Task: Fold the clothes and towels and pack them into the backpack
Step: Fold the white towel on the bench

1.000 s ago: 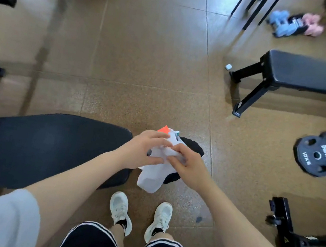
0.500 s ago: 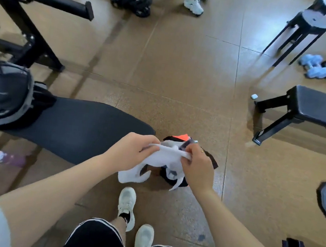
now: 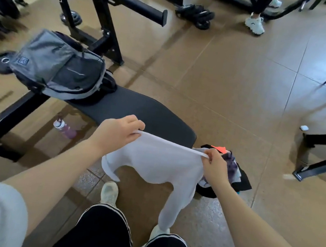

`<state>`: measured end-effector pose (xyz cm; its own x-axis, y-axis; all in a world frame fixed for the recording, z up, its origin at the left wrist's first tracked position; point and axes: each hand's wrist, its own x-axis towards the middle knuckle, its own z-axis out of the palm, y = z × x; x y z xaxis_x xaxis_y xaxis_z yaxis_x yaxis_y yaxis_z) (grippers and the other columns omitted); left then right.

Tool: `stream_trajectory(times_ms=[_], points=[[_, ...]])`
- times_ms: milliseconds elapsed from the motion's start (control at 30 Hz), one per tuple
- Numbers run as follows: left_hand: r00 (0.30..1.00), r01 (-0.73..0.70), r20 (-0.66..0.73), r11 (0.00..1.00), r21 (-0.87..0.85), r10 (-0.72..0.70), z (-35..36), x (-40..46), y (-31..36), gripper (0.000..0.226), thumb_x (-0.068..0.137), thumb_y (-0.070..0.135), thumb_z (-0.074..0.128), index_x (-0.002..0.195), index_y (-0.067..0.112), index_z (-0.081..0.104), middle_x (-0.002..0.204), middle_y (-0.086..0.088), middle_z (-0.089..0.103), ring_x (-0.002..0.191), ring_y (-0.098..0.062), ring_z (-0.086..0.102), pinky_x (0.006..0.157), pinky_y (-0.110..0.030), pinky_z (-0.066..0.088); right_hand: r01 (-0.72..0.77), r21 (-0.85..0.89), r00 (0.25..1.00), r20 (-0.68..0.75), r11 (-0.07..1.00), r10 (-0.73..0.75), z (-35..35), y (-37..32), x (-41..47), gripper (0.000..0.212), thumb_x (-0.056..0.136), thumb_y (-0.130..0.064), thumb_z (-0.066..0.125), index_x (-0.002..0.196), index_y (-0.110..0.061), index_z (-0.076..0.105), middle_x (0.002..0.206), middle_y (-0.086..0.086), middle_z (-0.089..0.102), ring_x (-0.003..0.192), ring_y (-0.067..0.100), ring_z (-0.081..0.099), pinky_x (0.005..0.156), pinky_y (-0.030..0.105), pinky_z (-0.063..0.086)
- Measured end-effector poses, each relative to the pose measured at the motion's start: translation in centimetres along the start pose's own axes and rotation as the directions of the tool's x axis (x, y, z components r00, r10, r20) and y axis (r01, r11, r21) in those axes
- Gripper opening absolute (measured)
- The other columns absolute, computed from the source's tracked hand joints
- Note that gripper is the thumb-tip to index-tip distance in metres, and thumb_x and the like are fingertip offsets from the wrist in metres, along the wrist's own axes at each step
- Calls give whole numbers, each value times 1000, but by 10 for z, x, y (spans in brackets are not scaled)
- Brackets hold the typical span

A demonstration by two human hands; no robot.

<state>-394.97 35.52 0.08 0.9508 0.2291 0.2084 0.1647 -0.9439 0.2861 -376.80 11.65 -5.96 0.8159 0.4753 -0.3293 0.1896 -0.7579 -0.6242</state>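
A white garment point(image 3: 158, 164) hangs stretched between my hands above the floor, its lower parts dangling toward my shoes. My left hand point(image 3: 117, 131) grips its top edge on the left. My right hand point(image 3: 214, 166) pinches the same edge on the right. Behind my right hand a pile of clothes point(image 3: 232, 173) in black, purple and orange lies on the floor. The grey backpack point(image 3: 58, 69) rests on the far end of the black padded bench point(image 3: 149, 113), to my upper left.
A pink water bottle point(image 3: 65, 129) lies on the floor under the bench. A black weight rack point(image 3: 101, 16) stands behind the backpack. Another bench frame point(image 3: 324, 158) is at the right. Someone's leg and white shoe point(image 3: 254, 24) are at the top.
My hands have drawn apart and spread the bunched white garment out wide. My view has swung up and left, bringing the backpack and rack into sight.
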Motion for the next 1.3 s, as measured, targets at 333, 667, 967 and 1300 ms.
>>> stream_trajectory(times_ms=[333, 667, 967, 1300], points=[[887, 337, 303, 937, 95, -350, 37, 50, -165, 28, 99, 30, 38, 104, 17, 62, 101, -1, 60, 90, -23, 58, 72, -36, 48, -102, 76, 989, 115, 992, 93, 99, -82, 76, 3, 93, -20, 51, 93, -19, 54, 82, -7, 56, 79, 13, 52, 61, 19, 38], [761, 548, 299, 817, 178, -576, 161, 102, -291, 15, 96, 9, 39, 104, 9, 52, 103, -10, 55, 90, -35, 56, 67, -41, 40, -78, -88, 985, 146, 993, 90, 201, -84, 234, 18, 95, -19, 48, 99, -13, 64, 94, 1, 64, 83, 14, 52, 61, 19, 36], [703, 708, -25, 696, 119, -711, 247, 146, -342, 51, 85, -6, 39, 135, 6, 40, 135, -17, 44, 121, -38, 41, 92, -46, 32, 81, -79, 993, 92, 994, -73, 242, -62, 369, 26, 95, -12, 44, 115, -8, 60, 106, 7, 63, 101, 25, 55, 70, 20, 32], [903, 237, 414, 939, -250, -118, 342, 90, -180, 30, 78, 16, 40, 74, 5, 67, 72, -9, 59, 58, -27, 58, 45, -30, 49, 401, -347, 893, 356, 848, -277, 244, 52, 278, 22, 79, -24, 71, 96, -11, 65, 105, 8, 60, 89, 30, 61, 78, 41, 50]])
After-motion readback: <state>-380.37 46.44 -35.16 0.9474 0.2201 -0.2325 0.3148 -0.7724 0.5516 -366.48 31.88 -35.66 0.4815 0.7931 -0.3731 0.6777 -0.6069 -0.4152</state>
